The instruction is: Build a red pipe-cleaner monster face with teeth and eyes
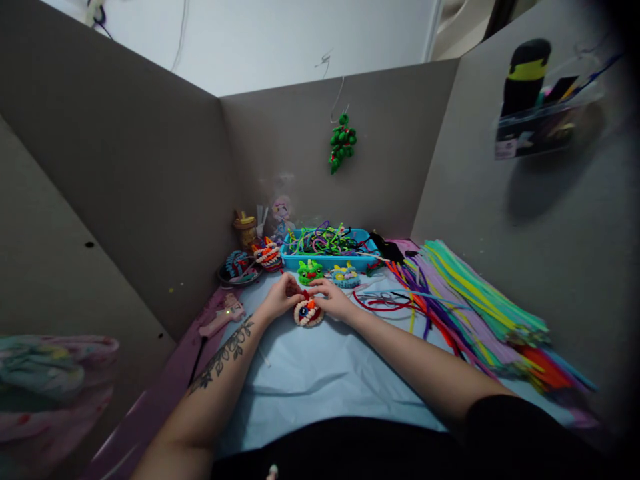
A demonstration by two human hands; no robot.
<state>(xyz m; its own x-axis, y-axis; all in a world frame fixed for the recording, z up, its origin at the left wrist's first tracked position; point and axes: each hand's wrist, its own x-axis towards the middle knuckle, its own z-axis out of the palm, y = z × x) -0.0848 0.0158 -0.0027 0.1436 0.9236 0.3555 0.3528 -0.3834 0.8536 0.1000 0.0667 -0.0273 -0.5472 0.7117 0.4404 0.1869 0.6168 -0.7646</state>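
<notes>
A small round pipe-cleaner figure [309, 312], cream, orange and red with a blue eye, rests on the blue table cover in front of me. My left hand [285, 295] is closed at its upper left, fingertips pinched round a red pipe cleaner [306, 293] whose end seems to poke out above the hand. From the right, my right hand [327, 297] has its fingers bent over the figure's top edge, gripping it. Exactly where the fingertips meet is too small to see. Just behind stand a green figure [311, 273] and a light blue and yellow one [345, 275].
A blue tray [287, 261] of tangled pipe-cleaner scraps stands at the back. Long pipe cleaners [480, 293] lie bundled at right, with loose red ones [387, 308] nearer. At left are a pink glue gun [225, 315] and a dark bowl [240, 280]. Grey panels [390, 127] enclose three sides.
</notes>
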